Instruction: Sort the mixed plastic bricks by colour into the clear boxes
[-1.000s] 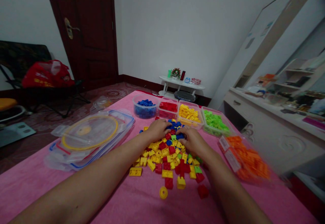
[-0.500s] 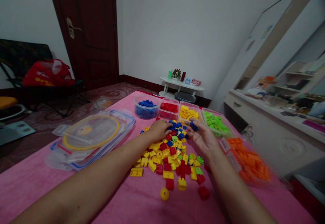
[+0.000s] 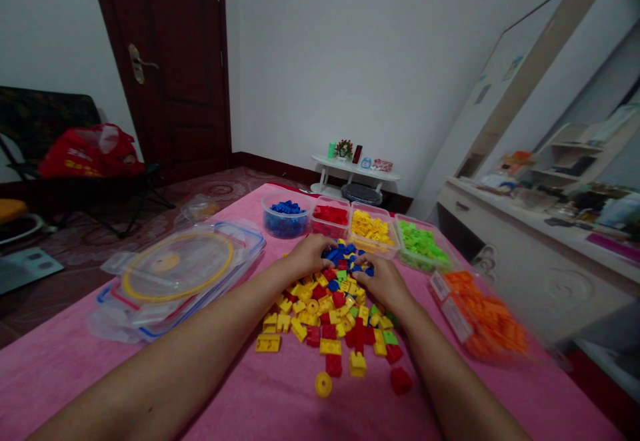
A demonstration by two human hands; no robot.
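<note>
A heap of small toy bricks (image 3: pixel 335 314), mostly yellow and red with some blue and green, lies on the pink table cover (image 3: pixel 280 408). My left hand (image 3: pixel 310 256) rests on the far left side of the heap, fingers curled among blue bricks (image 3: pixel 344 253). My right hand (image 3: pixel 380 281) lies on the far right side of the heap, fingers bent down onto blue bricks. What either hand grips is hidden under the fingers.
Behind the heap stand a round tub of blue bricks (image 3: pixel 285 218) and trays of red (image 3: pixel 330 218), yellow (image 3: pixel 371 226) and green bricks (image 3: pixel 423 244). An orange-brick box (image 3: pixel 483 318) sits at right. Stacked clear lids (image 3: pixel 175 271) lie at left. A white cabinet (image 3: pixel 525 254) borders the right.
My right hand, which was lifted palm-up with a blue brick half a second ago, has come back down onto the far side of the heap. The left hand stays in place.
</note>
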